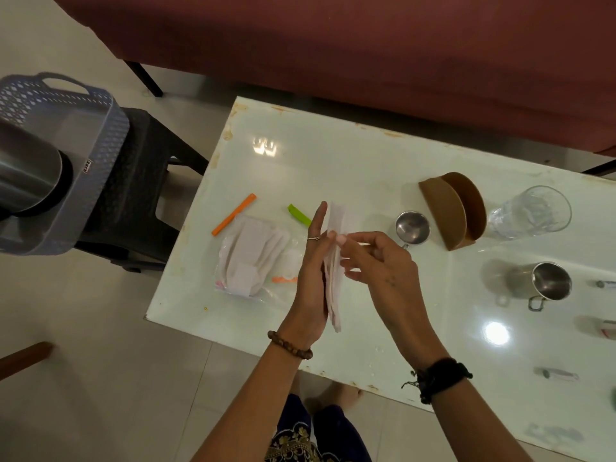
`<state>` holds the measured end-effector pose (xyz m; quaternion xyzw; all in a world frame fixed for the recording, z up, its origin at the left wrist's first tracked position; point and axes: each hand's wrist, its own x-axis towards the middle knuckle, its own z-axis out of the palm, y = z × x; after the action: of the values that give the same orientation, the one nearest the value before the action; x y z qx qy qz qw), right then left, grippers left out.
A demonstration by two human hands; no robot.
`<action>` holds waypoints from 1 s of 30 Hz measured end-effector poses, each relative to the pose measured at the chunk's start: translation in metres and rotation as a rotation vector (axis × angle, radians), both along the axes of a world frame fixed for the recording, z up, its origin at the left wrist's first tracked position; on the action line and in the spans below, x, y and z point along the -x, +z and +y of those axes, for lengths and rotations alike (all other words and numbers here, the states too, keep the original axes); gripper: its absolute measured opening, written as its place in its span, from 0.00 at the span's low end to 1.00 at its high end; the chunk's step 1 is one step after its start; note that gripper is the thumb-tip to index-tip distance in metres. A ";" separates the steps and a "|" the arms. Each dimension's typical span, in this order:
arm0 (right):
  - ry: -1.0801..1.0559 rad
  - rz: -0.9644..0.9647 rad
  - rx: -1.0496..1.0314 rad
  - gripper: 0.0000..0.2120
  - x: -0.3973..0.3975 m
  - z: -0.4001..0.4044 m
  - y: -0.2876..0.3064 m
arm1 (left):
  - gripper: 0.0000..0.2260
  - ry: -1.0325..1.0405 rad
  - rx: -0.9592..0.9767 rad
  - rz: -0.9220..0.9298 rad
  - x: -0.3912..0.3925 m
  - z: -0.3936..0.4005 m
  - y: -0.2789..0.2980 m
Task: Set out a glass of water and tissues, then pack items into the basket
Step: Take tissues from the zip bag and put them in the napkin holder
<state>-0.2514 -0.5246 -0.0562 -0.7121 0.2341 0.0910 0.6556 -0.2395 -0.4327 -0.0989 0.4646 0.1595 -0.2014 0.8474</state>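
Above the table (pixel 333 161), our left hand (pixel 313 271) held tissues (pixel 336 216) against straight fingers; our right hand (pixel 383 265), at three o'clock, pinched their edge

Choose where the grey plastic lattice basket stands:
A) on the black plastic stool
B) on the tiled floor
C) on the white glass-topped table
A: the grey plastic lattice basket sits on the black plastic stool, which stands beside the left end of the white glass-topped table.

Lattice-patterned grey-blue basket (pixel 100 135), brown holder (pixel 446 211), orange clip (pixel 233 215).
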 end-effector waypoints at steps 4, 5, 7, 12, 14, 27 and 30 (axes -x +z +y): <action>0.002 -0.066 0.100 0.04 -0.005 -0.002 -0.002 | 0.17 -0.009 0.019 -0.026 0.003 -0.004 0.001; -0.008 -0.079 0.095 0.04 -0.005 -0.003 -0.002 | 0.16 0.001 0.045 -0.019 0.003 -0.005 0.001; -0.037 -0.091 0.067 0.08 -0.005 -0.006 -0.002 | 0.17 0.022 0.100 0.016 0.002 -0.006 0.000; -0.092 -0.100 0.106 0.15 -0.003 -0.015 -0.003 | 0.15 0.048 0.211 0.157 0.000 -0.001 -0.005; -0.110 -0.081 0.102 0.15 -0.004 -0.019 -0.002 | 0.14 0.064 0.256 0.223 -0.001 0.004 -0.006; -0.067 0.142 -0.210 0.10 -0.003 -0.052 -0.009 | 0.10 -0.009 0.132 0.329 -0.007 0.022 -0.012; -0.012 0.105 -0.301 0.12 -0.004 -0.058 -0.008 | 0.17 -0.001 0.164 0.327 -0.013 0.036 -0.012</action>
<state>-0.2478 -0.5829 -0.0639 -0.5986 0.2557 0.1582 0.7425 -0.2265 -0.3970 -0.1105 0.3551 0.2782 -0.2870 0.8450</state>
